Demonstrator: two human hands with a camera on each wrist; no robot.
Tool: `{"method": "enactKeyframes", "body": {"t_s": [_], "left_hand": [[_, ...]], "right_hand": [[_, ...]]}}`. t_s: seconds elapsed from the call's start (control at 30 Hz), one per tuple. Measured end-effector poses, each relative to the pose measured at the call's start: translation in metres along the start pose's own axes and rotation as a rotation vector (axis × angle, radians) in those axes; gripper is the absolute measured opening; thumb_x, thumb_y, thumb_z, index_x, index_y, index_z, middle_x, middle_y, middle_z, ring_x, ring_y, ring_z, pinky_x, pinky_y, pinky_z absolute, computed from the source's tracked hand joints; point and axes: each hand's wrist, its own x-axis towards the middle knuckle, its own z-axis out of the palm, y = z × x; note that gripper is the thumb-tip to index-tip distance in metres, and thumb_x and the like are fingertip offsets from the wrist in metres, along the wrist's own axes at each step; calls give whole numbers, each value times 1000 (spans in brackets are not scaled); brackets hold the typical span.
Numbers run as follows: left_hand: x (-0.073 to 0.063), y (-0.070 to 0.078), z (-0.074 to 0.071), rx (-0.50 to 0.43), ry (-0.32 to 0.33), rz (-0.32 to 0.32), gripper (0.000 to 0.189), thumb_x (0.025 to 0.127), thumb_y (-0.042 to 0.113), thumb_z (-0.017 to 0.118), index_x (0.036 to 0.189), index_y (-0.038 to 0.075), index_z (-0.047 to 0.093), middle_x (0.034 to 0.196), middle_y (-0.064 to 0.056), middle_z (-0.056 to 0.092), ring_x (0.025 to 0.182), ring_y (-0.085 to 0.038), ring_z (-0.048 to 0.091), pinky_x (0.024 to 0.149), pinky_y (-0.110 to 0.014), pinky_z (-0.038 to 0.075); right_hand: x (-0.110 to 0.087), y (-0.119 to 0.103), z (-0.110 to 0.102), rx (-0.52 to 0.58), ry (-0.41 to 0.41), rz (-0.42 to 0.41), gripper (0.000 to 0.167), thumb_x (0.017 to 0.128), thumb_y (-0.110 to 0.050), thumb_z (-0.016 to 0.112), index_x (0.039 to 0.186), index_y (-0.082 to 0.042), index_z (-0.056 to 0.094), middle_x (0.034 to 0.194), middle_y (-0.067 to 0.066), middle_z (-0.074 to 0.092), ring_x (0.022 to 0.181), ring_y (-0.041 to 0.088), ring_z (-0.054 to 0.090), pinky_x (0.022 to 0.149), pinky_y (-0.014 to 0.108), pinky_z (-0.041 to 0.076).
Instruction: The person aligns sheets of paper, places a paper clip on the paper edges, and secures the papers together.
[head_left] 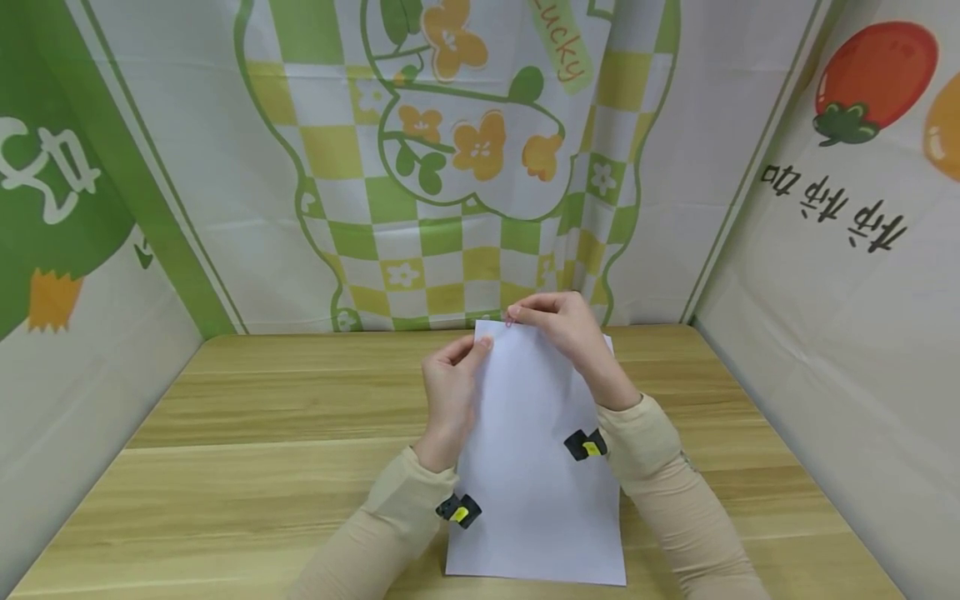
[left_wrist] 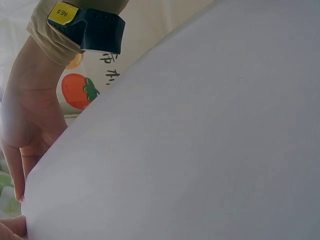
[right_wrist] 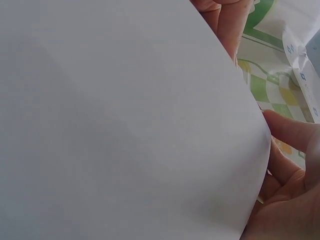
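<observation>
A white sheet of paper (head_left: 536, 467) is held with its top edge raised, its lower end towards the front of the table. My left hand (head_left: 452, 385) pinches the paper near its upper left corner, thumb on the near face. At the top edge, my right hand (head_left: 572, 333) pinches a small pink paper clip (head_left: 509, 321) between thumb and fingertips. The clip touches the paper's edge; how far it is slid on is too small to tell. Paper (left_wrist: 175, 140) fills most of the left wrist view, and the right wrist view too, where it hides the clip.
The wooden table (head_left: 285, 467) spreads out on both sides of the paper. A green and yellow checked curtain (head_left: 450, 250) hangs behind it. Printed cloth walls stand left and right (head_left: 840, 333). Each beige sleeve bears a black wrist device (head_left: 585, 445).
</observation>
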Motion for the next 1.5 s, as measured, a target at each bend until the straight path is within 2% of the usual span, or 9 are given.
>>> {"method": "enactKeyframes", "body": {"t_s": [0.3, 1.0, 1.5], "left_hand": [[0, -2, 0, 12, -4, 3, 19, 80, 4, 73, 93, -10, 71, 73, 2, 67, 66, -8, 59, 59, -21, 48], [-2, -1, 2, 11, 5, -10, 18, 79, 3, 73, 92, -10, 71, 71, 4, 66, 65, -7, 59, 58, -20, 48], [-3, 0, 3, 24, 9, 9, 17, 79, 2, 73, 91, -10, 71, 70, 4, 65, 64, -6, 58, 58, -19, 48]], "right_hand": [[1, 3, -1, 3, -7, -11, 21, 85, -26, 70, 95, -8, 75, 96, 7, 73, 100, 18, 61, 90, 33, 41], [-3, 5, -4, -9, -19, -45, 23, 85, -29, 70, 95, -9, 75, 101, 7, 72, 95, 17, 59, 81, 29, 42], [-3, 9, -5, -31, -10, -42, 23, 84, -31, 71, 95, -11, 76, 100, 6, 72, 92, 17, 59, 78, 29, 43]]}}
